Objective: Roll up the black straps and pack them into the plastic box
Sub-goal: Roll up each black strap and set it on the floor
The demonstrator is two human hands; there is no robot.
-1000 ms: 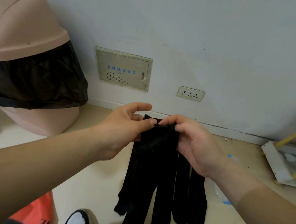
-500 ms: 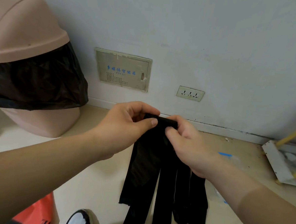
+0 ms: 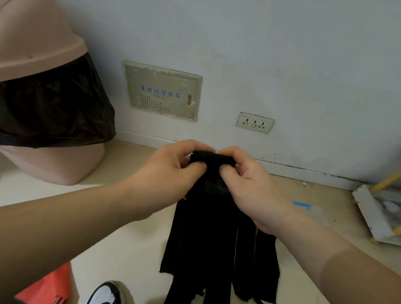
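Both hands have drawn together since a second ago, and the top of the black straps [image 3: 212, 235] is now turned over into a short roll. The left hand [image 3: 169, 171] and right hand [image 3: 247, 186] each pinch that roll, fingers [image 3: 231, 152] curled over its top, thumbs pressing in front. Loose lengths hang below the hands. Farther left, a pink bin [image 3: 51, 162] holds a black liner bag [image 3: 43, 107].

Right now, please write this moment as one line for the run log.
step: rolling; left hand: pinches rolled top of black straps; right hand: pinches same top; lower part: hangs loose, unrolled
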